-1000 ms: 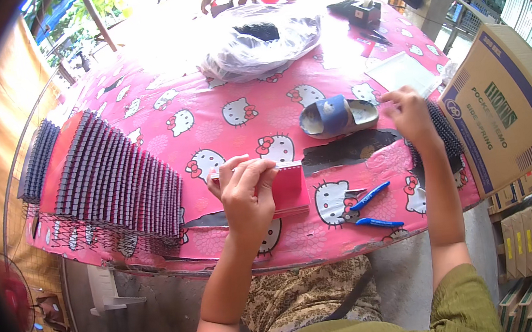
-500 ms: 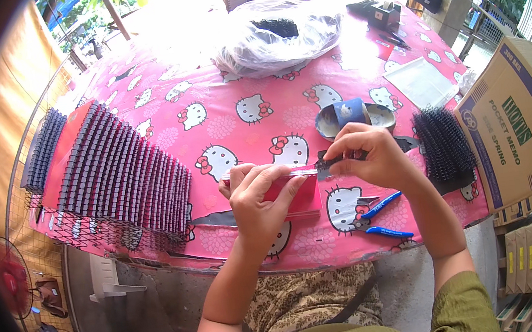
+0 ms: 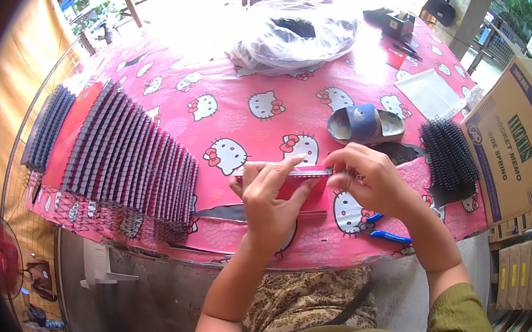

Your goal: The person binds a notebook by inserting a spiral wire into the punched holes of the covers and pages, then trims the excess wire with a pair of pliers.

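Standing along the left edge of a pink, cat-patterned table (image 3: 176,127) are long rows of black-spined notebooks (image 3: 127,159). Further right, near the middle of the near edge, the left hand (image 3: 268,195) clasps a red pad (image 3: 311,201), fingers over its upper edge and thumb against its front, nearly closed around it. Toward the far edge sits a clear plastic bag (image 3: 253,52) containing something black. At the pad's right end, the right hand (image 3: 369,175) has thumb and forefinger drawn close together at the upper edge; I cannot tell what, if anything, they pinch. Behind this hand lies a blue slipper (image 3: 356,123); blue-handled cutters (image 3: 389,237) lie by the near edge, partly hidden by the forearm. Nearer the right edge are a flat, whitish tray (image 3: 430,95) and, closer to the near right corner, a bundle of black coils (image 3: 447,157). A brown carton (image 3: 509,168) stands beside the right edge.
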A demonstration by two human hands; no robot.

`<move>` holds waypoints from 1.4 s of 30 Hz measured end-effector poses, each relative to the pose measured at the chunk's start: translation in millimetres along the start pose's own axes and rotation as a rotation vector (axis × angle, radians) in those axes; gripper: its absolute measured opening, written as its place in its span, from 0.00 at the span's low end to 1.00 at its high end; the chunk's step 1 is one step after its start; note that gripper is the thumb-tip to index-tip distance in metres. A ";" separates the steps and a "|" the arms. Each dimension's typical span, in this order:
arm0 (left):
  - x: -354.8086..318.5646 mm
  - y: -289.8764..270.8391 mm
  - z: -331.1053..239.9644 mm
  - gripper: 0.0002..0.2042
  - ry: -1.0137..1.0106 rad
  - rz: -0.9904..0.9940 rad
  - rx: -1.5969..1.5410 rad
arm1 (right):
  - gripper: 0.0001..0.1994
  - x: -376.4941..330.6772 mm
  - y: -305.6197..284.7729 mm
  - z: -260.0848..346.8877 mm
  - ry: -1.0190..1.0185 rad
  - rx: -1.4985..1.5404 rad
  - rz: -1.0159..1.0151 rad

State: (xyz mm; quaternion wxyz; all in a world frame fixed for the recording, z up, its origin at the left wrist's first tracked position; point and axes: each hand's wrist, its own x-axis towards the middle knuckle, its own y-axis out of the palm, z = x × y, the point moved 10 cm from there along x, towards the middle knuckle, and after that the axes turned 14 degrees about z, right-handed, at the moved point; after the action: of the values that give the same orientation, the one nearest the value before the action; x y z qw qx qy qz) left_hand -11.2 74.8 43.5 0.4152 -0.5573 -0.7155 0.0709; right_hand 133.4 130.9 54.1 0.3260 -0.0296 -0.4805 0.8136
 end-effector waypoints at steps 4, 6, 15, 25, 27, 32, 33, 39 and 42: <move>-2.2 1.0 3.6 0.15 0.024 -0.003 0.034 | 0.10 3.3 1.6 0.3 -0.007 0.002 0.016; -3.3 1.0 5.6 0.15 0.028 -0.009 0.027 | 0.08 7.1 1.2 7.0 0.033 -0.016 -0.038; -7.2 0.1 12.2 0.14 0.014 -0.032 0.004 | 0.07 18.8 2.1 25.7 0.015 -0.164 -0.052; -7.6 4.4 13.3 0.12 0.042 0.011 -0.021 | 0.03 16.5 11.7 4.9 0.038 -0.023 -0.045; -8.6 0.5 13.4 0.13 0.068 0.012 -0.001 | 0.06 19.7 -4.4 -39.6 0.123 0.250 0.036; -1.5 2.9 2.6 0.16 0.078 0.069 0.022 | 0.26 -15.7 -52.6 -137.8 0.263 -0.416 0.115; -2.3 -0.4 4.9 0.17 0.077 0.036 0.012 | 0.33 -19.0 -43.4 -149.4 0.421 -0.478 0.177; -3.5 -13.1 9.7 0.20 0.036 -0.062 0.036 | 0.28 -14.6 -41.1 -151.6 0.550 -0.059 -0.006; -3.5 -10.3 16.1 0.20 -0.023 -0.048 -0.010 | 0.23 -9.8 -21.8 -121.3 -0.004 0.887 -0.048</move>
State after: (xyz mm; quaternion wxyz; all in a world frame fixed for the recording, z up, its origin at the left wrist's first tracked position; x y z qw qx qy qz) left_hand -29.5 73.8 37.1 0.4059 -0.5410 -0.7339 0.0639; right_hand 195.9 225.0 3.9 0.3247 0.1259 -0.0864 0.9334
